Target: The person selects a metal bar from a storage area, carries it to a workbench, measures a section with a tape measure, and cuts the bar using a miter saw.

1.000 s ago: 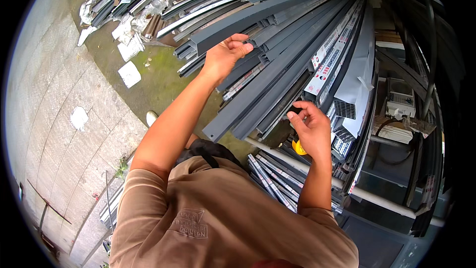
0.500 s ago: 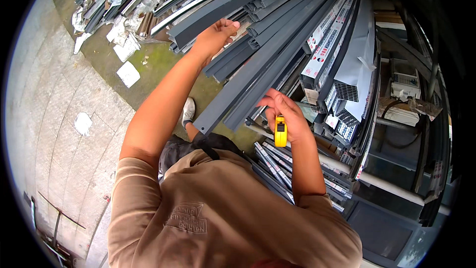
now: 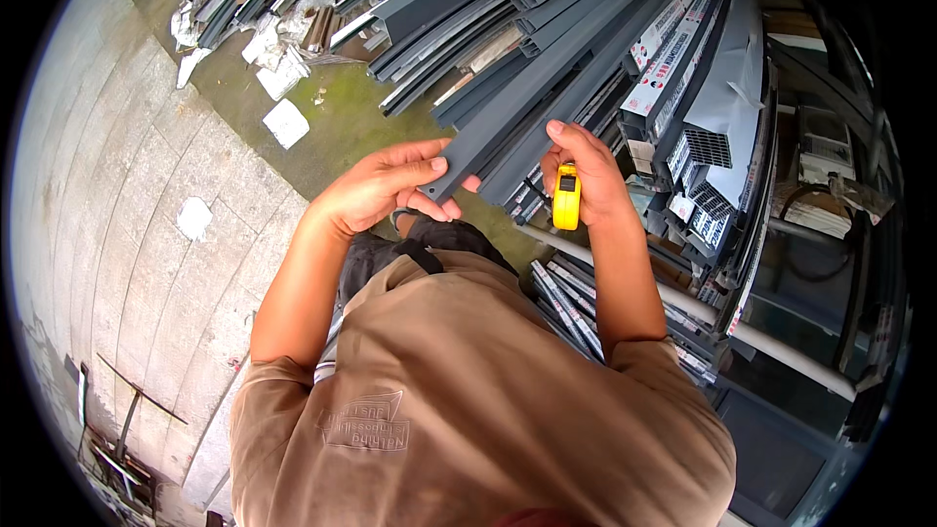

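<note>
My right hand (image 3: 583, 176) holds a yellow tape measure (image 3: 566, 197) just below the cut ends of long grey metal profiles (image 3: 547, 59) that lean away toward the top of the view. My left hand (image 3: 383, 187) is beside it, fingers curled against the end of one grey profile (image 3: 468, 151). Whether it grips that end or only touches it is unclear. Both hands are close together in front of my brown shirt.
More profiles and white-wrapped bundles (image 3: 673, 59) stack at the right over a pipe rack (image 3: 703, 312). Scraps of paper (image 3: 286, 122) and offcuts litter the mossy ground at upper left. A paved concrete floor (image 3: 137, 234) runs along the left.
My left hand came down from the higher profiles to the cut ends near my chest. The right hand rose with the tape measure and now sits beside the left.
</note>
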The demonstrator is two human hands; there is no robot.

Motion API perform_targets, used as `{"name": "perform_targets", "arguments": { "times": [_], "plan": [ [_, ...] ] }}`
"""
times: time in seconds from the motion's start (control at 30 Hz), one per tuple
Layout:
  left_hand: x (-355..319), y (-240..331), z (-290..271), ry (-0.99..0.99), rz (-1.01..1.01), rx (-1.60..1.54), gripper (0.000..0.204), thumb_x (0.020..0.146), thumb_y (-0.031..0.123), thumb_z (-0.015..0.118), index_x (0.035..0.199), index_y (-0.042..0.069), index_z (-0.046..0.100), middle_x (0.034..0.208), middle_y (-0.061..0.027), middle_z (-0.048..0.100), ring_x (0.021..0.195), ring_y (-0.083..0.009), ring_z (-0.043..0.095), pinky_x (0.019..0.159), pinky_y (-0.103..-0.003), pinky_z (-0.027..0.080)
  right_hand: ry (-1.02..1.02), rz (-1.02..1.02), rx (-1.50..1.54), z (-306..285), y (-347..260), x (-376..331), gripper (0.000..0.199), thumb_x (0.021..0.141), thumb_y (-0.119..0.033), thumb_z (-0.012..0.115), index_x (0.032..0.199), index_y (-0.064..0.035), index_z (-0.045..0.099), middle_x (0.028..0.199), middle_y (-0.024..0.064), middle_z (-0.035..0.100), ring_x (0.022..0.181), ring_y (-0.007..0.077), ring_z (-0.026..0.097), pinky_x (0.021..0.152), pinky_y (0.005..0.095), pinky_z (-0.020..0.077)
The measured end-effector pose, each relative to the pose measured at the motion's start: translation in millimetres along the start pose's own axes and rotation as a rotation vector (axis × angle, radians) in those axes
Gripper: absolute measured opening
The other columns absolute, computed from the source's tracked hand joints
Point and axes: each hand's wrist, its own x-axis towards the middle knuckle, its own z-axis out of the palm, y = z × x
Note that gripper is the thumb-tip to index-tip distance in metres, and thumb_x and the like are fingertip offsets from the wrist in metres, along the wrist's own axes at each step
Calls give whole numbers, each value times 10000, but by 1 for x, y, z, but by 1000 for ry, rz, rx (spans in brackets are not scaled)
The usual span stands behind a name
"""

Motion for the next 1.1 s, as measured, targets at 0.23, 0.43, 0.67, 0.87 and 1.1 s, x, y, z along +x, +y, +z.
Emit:
{"name": "perform_targets", "arguments": {
  "times": [0.23,0.43,0.67,0.87,1.1],
  "plan": [
    [0,11,9,44,57,133,580,1163,321,567,1622,-26,498,1368,-199,749,1153,-238,758,1006,-350,590,-99,27,-44,9,11,-31,308,1017,-353,801,1069,-65,705,865,89,749,599,89,619,543,244,482],
    [-5,26,41,225,5,479,613,1131,482,628,1511,0,637,1258,-83,768,1112,-138,685,962,-296,530,-40,25,-77,22,33,-27,346,992,-414,832,965,-98,694,836,57,737,643,80,614,605,228,473],
    [36,21,39,222,131,818,584,1038,555,744,1193,-8,751,1002,-62,768,913,-156,699,804,-324,538,-84,1,-100,23,29,-23,383,995,-430,824,1040,-73,693,856,51,727,673,82,616,626,232,483],
    [38,55,51,189,-82,703,525,1073,424,727,1391,6,726,1053,-66,739,791,-113,641,756,-274,523,-100,-3,-63,19,30,-26,367,998,-405,811,1080,-65,700,876,68,730,665,88,617,615,234,486],
    [33,60,15,34,-221,502,578,1099,526,619,1355,18,720,895,-56,724,761,-130,674,619,-277,502,-152,-9,27,15,24,-35,341,1004,-357,783,1118,-51,683,924,109,734,634,108,630,582,258,518]
  ]
}}
